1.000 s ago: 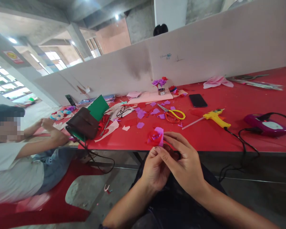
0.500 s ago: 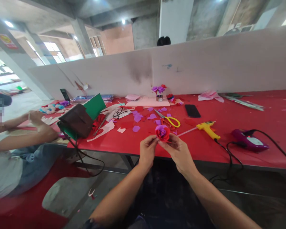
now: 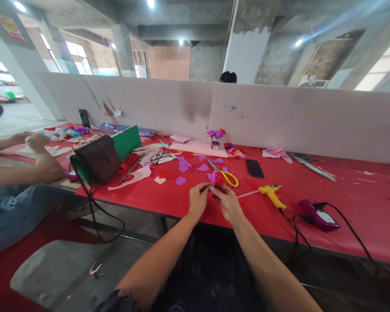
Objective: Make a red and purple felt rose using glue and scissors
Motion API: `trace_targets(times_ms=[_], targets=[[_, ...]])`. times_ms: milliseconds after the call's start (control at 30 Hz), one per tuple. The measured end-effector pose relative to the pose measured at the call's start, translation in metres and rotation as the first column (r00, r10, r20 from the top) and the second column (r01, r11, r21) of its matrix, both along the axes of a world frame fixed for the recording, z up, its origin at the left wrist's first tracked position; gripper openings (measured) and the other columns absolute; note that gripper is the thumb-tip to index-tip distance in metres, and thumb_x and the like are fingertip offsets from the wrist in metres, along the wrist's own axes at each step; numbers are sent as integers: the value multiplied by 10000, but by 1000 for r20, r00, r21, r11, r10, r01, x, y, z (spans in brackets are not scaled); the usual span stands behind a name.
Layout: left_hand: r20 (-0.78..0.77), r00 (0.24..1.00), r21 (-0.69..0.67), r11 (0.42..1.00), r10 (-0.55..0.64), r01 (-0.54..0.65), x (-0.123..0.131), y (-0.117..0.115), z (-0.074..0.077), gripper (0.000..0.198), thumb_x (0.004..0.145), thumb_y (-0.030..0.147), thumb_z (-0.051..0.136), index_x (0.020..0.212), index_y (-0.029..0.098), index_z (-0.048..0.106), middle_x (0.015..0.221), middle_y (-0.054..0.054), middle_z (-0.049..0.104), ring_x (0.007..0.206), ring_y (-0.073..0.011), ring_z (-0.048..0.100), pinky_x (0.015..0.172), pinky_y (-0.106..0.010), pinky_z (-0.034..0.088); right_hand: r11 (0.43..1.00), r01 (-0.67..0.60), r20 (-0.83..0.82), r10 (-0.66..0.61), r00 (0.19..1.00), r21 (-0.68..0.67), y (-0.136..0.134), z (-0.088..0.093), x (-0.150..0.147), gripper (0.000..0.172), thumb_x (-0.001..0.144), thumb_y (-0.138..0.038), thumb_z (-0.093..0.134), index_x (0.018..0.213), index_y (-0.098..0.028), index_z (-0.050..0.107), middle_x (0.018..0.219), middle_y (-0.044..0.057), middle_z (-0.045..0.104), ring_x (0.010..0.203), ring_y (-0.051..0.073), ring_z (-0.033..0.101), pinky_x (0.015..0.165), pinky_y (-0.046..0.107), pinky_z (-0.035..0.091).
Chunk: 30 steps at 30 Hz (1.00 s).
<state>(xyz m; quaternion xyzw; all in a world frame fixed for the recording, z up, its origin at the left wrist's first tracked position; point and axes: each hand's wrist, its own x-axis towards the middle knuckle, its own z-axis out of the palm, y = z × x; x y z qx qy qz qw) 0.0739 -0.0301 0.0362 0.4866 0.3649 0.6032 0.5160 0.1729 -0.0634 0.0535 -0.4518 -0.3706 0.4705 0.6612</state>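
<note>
Both my hands reach out over the red table (image 3: 344,216) and pinch a small red and purple paper flower (image 3: 215,178) between them. My left hand (image 3: 197,200) grips it from the left with closed fingers. My right hand (image 3: 226,202) holds it from the right, fingertips pressed together. Just behind the flower lie yellow-handled scissors (image 3: 226,174) and several purple paper petals (image 3: 183,167).
A yellow glue gun (image 3: 271,194) and a purple corded device (image 3: 318,214) lie to the right. A black phone (image 3: 255,168), glasses (image 3: 159,156), a brown bag (image 3: 96,160) and a pot of paper flowers (image 3: 216,138) sit further back. Another person's arms (image 3: 22,167) rest at the left.
My arms have stretched forward, carrying the flower from near my lap out over the table. The camera has tilted up, showing more ceiling.
</note>
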Motion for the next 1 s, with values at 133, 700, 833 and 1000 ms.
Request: trace_targets(times_ms=[133,700,833,1000], targets=[[14,999,-18,999,38,-38,0,1,-12,127,705,202,674,789,165,761,785,-67,759,733,-184,651,766,-318,498,1000,26,19,-26,999,6,1,-8,-6,299,612,-348,828,848,-205,713,857,13,744,790,155,666,739,292,515],[255,946,-6,977,-203,211,-8,12,-22,185,604,275,808,743,163,759,712,-26,727,720,-165,632,780,-304,469,986,74,484,-138,864,149,-2,-20,8,459,702,-504,726,1042,-196,702,1016,78,755,898,243,699,805,367,549],[291,932,-22,972,-217,233,-16,19,-22,221,566,213,841,766,156,765,716,-15,729,748,-151,633,824,-296,461,964,243,714,-245,655,107,-22,-13,64,398,792,-547,590,873,-182,724,880,108,748,842,272,679,813,416,519],[377,905,-67,969,-197,239,-26,32,-20,256,525,217,870,750,175,756,680,4,713,707,-135,633,830,-312,474,846,531,934,-230,275,52,-31,-1,165,317,799,-330,556,1018,-148,694,1195,216,650,1227,413,499,1006,593,344]])
